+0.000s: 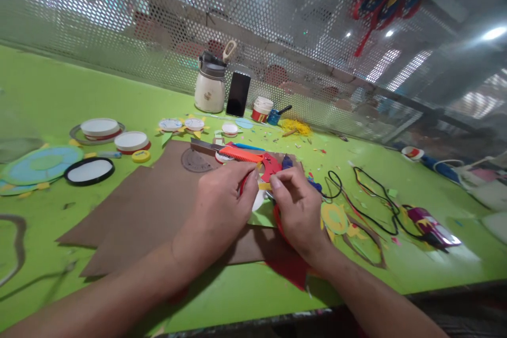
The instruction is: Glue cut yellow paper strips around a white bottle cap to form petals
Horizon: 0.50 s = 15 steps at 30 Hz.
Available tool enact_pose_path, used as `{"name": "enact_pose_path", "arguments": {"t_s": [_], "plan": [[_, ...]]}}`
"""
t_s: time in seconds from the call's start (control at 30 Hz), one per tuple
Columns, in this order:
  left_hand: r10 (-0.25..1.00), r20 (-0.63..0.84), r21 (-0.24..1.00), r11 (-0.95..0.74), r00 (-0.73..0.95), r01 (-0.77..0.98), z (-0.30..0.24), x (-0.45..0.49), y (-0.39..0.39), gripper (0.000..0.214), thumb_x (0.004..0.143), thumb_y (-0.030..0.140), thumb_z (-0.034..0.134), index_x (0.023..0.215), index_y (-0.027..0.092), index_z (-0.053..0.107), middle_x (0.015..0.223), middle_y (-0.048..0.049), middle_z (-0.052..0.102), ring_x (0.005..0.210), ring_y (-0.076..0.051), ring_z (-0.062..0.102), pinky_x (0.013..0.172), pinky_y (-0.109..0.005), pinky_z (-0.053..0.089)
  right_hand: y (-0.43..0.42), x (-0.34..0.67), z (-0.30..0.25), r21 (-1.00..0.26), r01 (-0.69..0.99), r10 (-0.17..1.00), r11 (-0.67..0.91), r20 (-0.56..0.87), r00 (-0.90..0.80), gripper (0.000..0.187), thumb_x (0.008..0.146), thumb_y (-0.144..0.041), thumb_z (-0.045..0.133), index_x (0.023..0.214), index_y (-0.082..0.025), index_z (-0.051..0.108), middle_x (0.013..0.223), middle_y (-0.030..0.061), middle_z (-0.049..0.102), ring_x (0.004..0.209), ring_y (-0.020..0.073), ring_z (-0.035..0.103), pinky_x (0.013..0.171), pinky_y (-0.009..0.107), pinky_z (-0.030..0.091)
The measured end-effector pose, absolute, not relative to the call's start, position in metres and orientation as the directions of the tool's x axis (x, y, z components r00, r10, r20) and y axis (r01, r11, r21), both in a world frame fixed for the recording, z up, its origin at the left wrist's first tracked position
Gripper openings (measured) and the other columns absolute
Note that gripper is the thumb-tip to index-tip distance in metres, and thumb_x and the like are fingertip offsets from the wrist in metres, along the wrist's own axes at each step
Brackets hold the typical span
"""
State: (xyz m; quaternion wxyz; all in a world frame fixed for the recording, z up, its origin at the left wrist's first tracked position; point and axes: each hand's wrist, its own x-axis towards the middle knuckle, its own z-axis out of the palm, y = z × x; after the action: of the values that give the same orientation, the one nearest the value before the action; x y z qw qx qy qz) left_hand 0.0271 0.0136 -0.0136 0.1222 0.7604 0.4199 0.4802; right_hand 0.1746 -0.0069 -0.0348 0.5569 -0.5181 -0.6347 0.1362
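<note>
My left hand is closed in a pinch, thumb against forefinger, above the brown cardboard sheets. Facing it, my right hand is also closed, its thumb and fingertips pressed together. A small yellow paper strip shows between the two thumbs. Under the right hand is a red loop with a bit of metal near it, seemingly scissors, mostly hidden. Just beyond the fingertips lie an orange utility knife with its blade out, a red paper cutout and a clear protractor.
Round lids and blue paper discs lie at left. A white jug, a phone and small paint pots stand by the mesh wall. At right, a black cord runs to a purple device among paper scraps.
</note>
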Motion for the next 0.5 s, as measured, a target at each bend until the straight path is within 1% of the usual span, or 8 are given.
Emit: {"name": "enact_pose_path", "arguments": {"t_s": [0.1, 0.23, 0.33, 0.5], "plan": [[0.751, 0.63, 0.585, -0.626, 0.197, 0.517, -0.0145, 0.0265, 0.0123, 0.017, 0.087, 0.021, 0.052, 0.084, 0.02, 0.068, 0.077, -0.0015, 0.072, 0.066, -0.014, 0.063, 0.065, -0.025, 0.046, -0.008, 0.1695, -0.0334, -0.74, 0.528, 0.819, 0.417, 0.558, 0.134, 0.011, 0.085, -0.026, 0.059, 0.078, -0.018, 0.057, 0.075, 0.0001, 0.056, 0.069, 0.0136, 0.054, 0.062, 0.027, 0.046], [0.737, 0.645, 0.575, -0.643, 0.202, 0.506, -0.0148, 0.0269, 0.0112, 0.016, 0.087, 0.021, 0.052, 0.084, 0.019, 0.068, 0.079, -0.0018, 0.072, 0.068, -0.015, 0.064, 0.067, -0.025, 0.047, -0.0093, 0.1663, -0.0311, -0.726, 0.563, 0.832, 0.395, 0.543, 0.116, 0.01, 0.083, -0.022, 0.059, 0.074, -0.018, 0.056, 0.073, 0.0002, 0.053, 0.066, 0.0133, 0.052, 0.06, 0.027, 0.046], [0.725, 0.659, 0.564, -0.654, 0.202, 0.505, -0.0145, 0.0275, 0.011, 0.016, 0.087, 0.02, 0.052, 0.083, 0.018, 0.068, 0.08, -0.0024, 0.072, 0.068, -0.014, 0.064, 0.067, -0.025, 0.047, -0.0098, 0.1654, -0.0306, -0.738, 0.542, 0.832, 0.403, 0.542, 0.119, 0.01, 0.082, -0.021, 0.059, 0.073, -0.018, 0.055, 0.072, 0.0, 0.052, 0.065, 0.0132, 0.052, 0.059, 0.027, 0.048], [0.733, 0.647, 0.563, -0.646, 0.211, 0.516, -0.0136, 0.0271, 0.011, 0.017, 0.087, 0.022, 0.051, 0.083, 0.019, 0.067, 0.079, -0.0018, 0.072, 0.067, -0.015, 0.063, 0.066, -0.025, 0.047, -0.0101, 0.1635, -0.0299, -0.771, 0.508, 0.851, 0.384, 0.509, 0.129, 0.006, 0.082, -0.02, 0.058, 0.077, -0.018, 0.056, 0.075, 0.0009, 0.054, 0.066, 0.0135, 0.055, 0.059, 0.028, 0.052]]}}
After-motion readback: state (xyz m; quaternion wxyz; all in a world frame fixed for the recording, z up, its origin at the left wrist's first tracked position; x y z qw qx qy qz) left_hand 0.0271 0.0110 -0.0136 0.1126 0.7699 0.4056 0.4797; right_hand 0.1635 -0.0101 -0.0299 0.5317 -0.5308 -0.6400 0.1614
